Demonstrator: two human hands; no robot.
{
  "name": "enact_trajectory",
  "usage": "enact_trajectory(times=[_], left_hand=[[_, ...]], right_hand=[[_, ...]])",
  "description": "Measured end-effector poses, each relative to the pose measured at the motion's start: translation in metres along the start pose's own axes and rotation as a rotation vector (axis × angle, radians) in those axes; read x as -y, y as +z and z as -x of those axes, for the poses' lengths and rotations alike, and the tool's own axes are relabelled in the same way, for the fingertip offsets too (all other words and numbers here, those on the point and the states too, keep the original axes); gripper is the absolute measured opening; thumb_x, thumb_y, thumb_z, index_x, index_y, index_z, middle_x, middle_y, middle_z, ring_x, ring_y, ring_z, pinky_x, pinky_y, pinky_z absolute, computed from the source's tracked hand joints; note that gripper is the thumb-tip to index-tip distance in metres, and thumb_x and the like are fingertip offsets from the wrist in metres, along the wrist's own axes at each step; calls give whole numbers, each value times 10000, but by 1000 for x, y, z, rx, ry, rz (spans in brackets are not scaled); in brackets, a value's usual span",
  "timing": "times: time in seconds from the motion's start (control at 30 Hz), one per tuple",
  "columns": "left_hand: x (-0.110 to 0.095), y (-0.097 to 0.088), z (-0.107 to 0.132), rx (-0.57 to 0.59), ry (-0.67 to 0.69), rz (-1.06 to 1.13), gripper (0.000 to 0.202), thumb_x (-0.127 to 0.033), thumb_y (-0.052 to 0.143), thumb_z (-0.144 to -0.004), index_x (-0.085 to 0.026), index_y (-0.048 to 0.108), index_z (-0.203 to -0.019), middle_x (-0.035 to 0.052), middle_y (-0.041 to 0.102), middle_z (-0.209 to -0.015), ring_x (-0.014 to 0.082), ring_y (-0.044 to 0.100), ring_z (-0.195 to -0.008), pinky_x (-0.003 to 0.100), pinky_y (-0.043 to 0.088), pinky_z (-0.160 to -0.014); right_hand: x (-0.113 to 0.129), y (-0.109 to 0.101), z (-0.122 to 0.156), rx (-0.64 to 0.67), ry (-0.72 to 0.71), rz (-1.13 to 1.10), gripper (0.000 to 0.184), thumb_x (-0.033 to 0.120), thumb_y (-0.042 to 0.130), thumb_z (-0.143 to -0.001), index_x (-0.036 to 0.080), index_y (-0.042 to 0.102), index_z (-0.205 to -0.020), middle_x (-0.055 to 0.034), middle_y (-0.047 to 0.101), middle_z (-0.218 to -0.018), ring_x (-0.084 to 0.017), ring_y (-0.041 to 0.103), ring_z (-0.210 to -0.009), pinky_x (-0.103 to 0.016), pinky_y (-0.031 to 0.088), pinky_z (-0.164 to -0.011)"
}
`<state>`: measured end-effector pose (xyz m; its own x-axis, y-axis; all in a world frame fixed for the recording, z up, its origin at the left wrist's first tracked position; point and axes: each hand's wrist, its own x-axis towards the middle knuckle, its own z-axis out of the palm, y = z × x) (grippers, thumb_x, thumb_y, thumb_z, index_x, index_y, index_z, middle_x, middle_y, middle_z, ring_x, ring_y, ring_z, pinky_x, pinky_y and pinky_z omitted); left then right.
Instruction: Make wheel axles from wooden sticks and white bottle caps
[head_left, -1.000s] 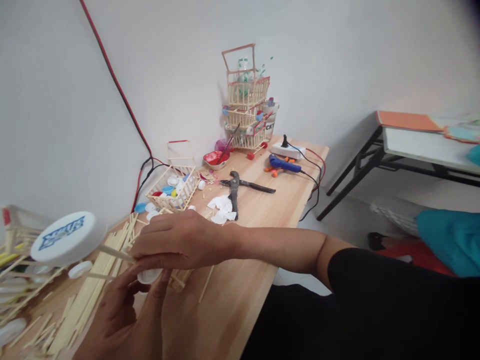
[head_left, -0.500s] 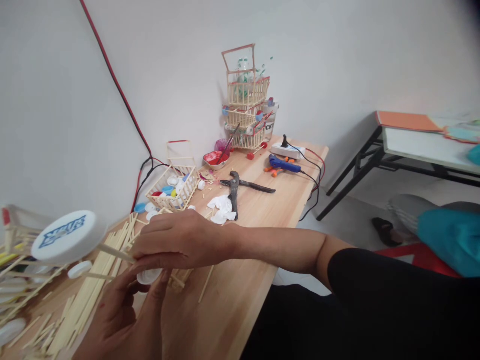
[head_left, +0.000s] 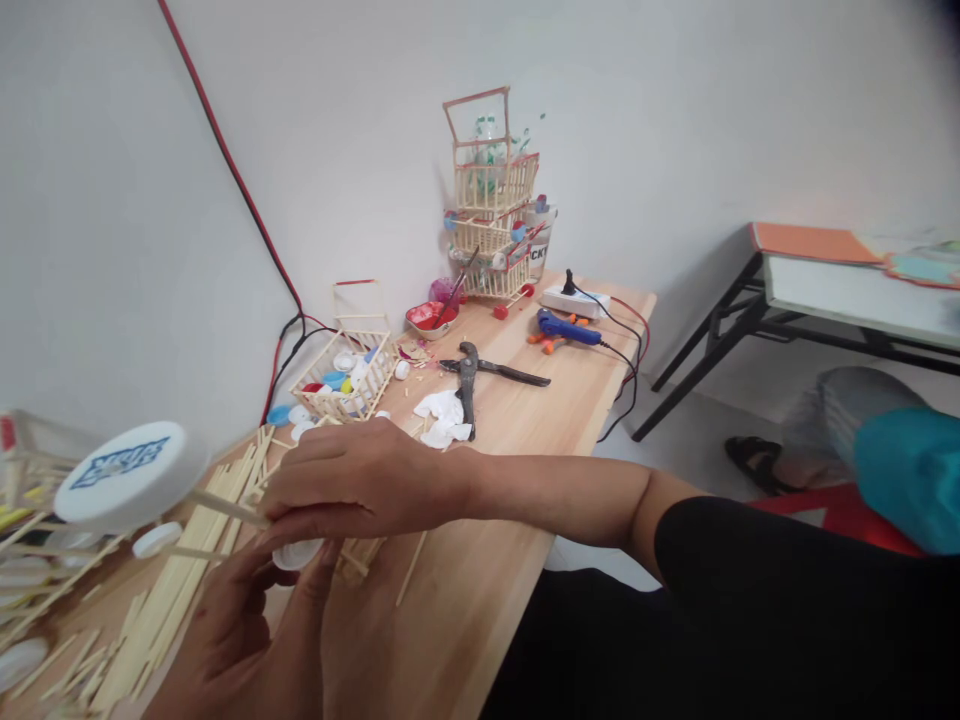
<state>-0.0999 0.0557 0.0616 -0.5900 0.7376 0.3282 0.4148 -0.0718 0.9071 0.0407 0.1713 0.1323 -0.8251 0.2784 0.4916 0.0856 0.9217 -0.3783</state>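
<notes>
Pale wood strips form a slatted basket (head_left: pixel 64 593) at the left edge; right of it, the largest white lid (head_left: pixel 131 475), a smooth disc printed in blue, tops one slim, straight-edged stick (head_left: pixel 229 507); below sits a smaller white cap (head_left: pixel 156 540), round and plain, with a second stick (head_left: pixel 199 553) at its side; both sticks slant toward the hands, above a loose bundle of flat strips (head_left: pixel 150 640); the left hand (head_left: pixel 232 635) grips a third white piece, a small round cup (head_left: pixel 296 553), between thumb and fingers; the right hand (head_left: pixel 375 485), just above, is curled closed about the first stick's end, its fingertips partly hidden; beyond are one basket of coloured plastic caps (head_left: pixel 384 375), one crumpled white tissue (head_left: pixel 444 415), one black metal plier-like tool (head_left: pixel 469 375), three stacked stick baskets (head_left: pixel 495 240) and one blue glue gun (head_left: pixel 566 328).
</notes>
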Motion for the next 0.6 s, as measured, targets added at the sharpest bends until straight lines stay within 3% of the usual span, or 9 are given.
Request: enact_trajectory(times=[0.3, 0.6], left_hand=[[1, -2, -2, -12, -43, -6, 473, -623, 861, -714, -289, 772, -1036, 5, 740, -988, 213, 656, -875, 456, 527, -981], [12, -4, -4, 17, 39, -67, 507, -594, 821, -785, -294, 751, -1188, 13, 765, -1046, 214, 670, -863, 429, 581, -923]], right_hand=[[0, 0, 0, 13, 6, 24, 235, 291, 513, -1112, 139, 687, -1154, -68, 728, -1110, -131, 621, -1126, -199, 452, -1034], [-6, 3, 3, -45, -42, -49, 248, 285, 478, -1124, 118, 660, -1140, -71, 704, -1027, -124, 618, -1077, -201, 450, -1034]])
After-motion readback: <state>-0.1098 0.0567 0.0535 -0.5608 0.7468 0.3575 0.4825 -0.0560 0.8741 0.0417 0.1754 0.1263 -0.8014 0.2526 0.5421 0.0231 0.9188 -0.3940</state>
